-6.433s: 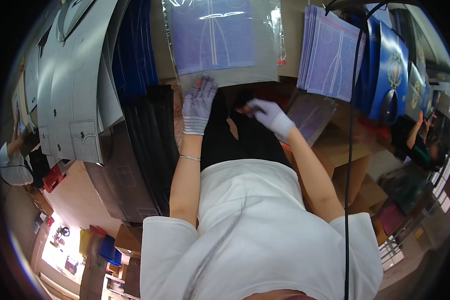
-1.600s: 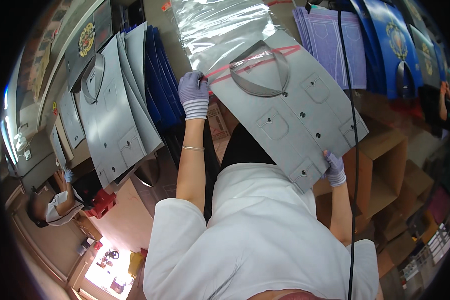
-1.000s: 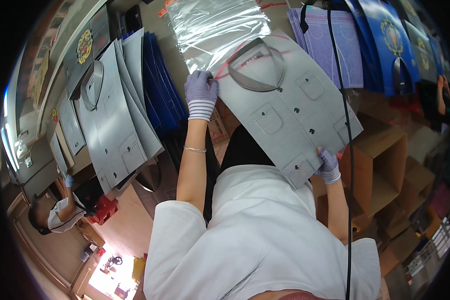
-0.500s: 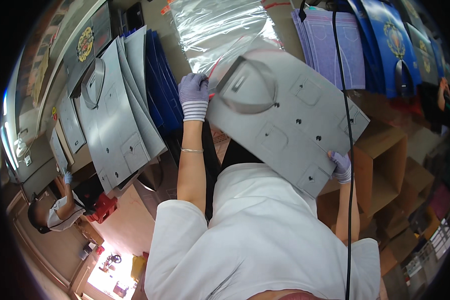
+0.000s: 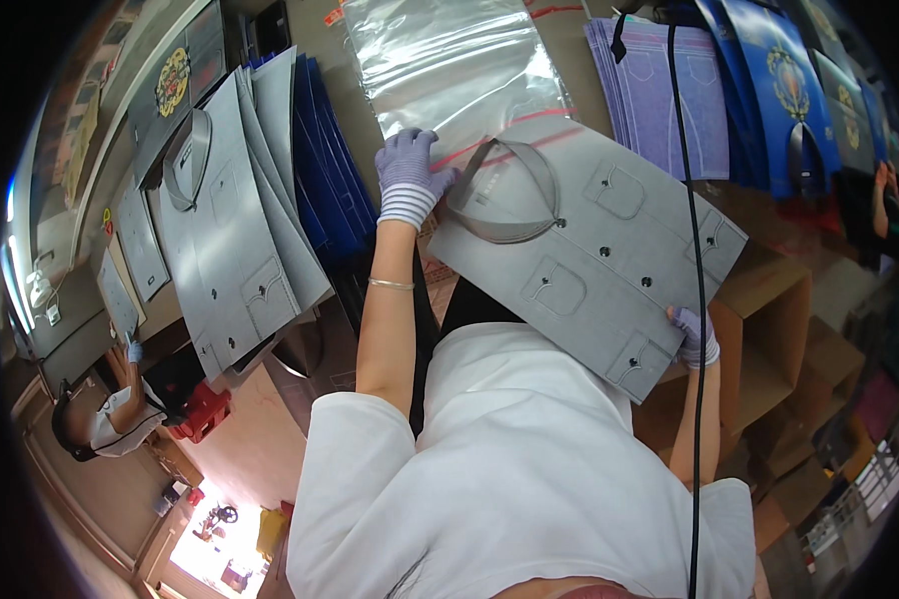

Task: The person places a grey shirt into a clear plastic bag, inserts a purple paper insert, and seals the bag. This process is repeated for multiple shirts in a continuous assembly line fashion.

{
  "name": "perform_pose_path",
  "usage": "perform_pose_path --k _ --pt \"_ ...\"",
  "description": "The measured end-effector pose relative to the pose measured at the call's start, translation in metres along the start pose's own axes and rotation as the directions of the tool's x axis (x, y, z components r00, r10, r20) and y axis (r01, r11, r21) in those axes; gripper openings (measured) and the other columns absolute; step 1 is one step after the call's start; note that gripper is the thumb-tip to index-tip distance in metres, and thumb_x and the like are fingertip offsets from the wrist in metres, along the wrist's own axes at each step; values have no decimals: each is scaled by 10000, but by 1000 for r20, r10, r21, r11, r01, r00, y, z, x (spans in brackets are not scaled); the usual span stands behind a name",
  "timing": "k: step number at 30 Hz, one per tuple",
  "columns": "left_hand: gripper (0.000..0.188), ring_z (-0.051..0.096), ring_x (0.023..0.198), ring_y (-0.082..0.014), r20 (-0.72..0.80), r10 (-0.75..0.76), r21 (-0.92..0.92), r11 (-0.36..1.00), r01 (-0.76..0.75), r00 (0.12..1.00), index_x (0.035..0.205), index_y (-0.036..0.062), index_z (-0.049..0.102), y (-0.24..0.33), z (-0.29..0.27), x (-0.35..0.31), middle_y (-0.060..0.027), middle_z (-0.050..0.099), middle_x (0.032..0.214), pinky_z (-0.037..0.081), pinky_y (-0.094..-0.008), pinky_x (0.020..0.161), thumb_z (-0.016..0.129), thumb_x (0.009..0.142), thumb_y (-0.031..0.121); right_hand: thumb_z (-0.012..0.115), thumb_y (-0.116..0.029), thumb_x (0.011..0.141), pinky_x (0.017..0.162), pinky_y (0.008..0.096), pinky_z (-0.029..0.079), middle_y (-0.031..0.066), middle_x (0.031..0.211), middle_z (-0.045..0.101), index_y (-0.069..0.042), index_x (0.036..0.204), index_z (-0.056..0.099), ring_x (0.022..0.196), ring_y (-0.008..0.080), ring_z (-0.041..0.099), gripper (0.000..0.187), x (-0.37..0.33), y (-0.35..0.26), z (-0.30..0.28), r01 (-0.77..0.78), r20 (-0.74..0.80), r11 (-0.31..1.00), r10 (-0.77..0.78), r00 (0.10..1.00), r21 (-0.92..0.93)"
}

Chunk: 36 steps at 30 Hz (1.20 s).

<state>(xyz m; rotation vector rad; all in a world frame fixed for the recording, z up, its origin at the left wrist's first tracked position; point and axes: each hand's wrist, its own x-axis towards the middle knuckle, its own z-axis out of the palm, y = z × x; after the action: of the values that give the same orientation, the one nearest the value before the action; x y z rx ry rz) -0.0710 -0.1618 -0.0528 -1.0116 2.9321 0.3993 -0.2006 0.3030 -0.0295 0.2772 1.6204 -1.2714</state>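
A flat grey paper bag (image 5: 579,265), printed like a shirt with pockets and buttons, slants in front of my body, its looped grey ribbon handle (image 5: 514,235) at the upper left. My right hand (image 5: 691,334), in a purple glove, grips the bag's lower right edge; its fingers are partly hidden behind it. Purple-gloved too, my left hand (image 5: 410,175) lies with fingers spread at the near left corner of a pile of clear plastic sleeves (image 5: 449,65) with red strips. Its thumb points toward the handle. The bag's upper edge overlaps the near end of the sleeves.
Stacked grey shirt-print bags (image 5: 235,230) and dark blue bags (image 5: 320,165) stand at left. Purple jeans-print bags (image 5: 659,95) and blue crested bags (image 5: 774,90) sit at right. A black cable (image 5: 697,419) hangs in front. Open cardboard boxes (image 5: 764,339) are below right. A co-worker (image 5: 110,419) works far left.
My left hand has opened from a closed pose and shifted slightly right and nearer. The grey bag has moved slightly right and down with my right hand, and its handle now stands looped open.
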Motion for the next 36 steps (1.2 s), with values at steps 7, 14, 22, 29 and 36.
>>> perform_pose_path --k 7,14,22,29,36 --pt "140 577 853 -270 -120 68 -170 981 -88 990 820 114 664 -21 21 12 -84 634 862 451 -355 786 669 702 188 671 -174 632 783 287 446 53 1011 573 -9 1163 487 885 169 544 585 -10 -16 -2 140 -36 986 -137 990 89" --pt "180 602 829 -282 40 -95 -173 980 100 995 825 143 684 -12 2 41 -93 649 844 442 -386 797 575 739 258 671 -136 627 772 291 463 62 965 589 4 1119 515 851 169 560 535 -28 -30 3 46 87 999 -47 995 15" --pt "140 542 862 -250 -143 125 -148 978 -146 982 822 159 658 -7 6 22 -46 609 817 404 -385 785 623 696 209 665 -167 649 706 296 479 57 871 585 -7 1066 520 780 158 565 469 -3 10 21 43 -30 987 -39 999 155" --pt "108 546 867 -262 -197 -39 -44 999 31 980 806 111 634 -19 13 -16 -70 603 854 419 -387 771 601 710 148 612 -145 676 808 351 480 116 1026 574 16 1138 478 916 221 578 508 -13 3 42 90 -72 975 -76 994 204" --pt "89 555 790 -306 -219 -15 -145 989 -17 976 792 50 596 -26 26 -25 -118 578 783 448 -392 725 609 721 103 631 -159 702 820 361 476 122 958 596 52 1063 527 870 238 590 432 0 47 22 247 -209 929 -193 959 277"
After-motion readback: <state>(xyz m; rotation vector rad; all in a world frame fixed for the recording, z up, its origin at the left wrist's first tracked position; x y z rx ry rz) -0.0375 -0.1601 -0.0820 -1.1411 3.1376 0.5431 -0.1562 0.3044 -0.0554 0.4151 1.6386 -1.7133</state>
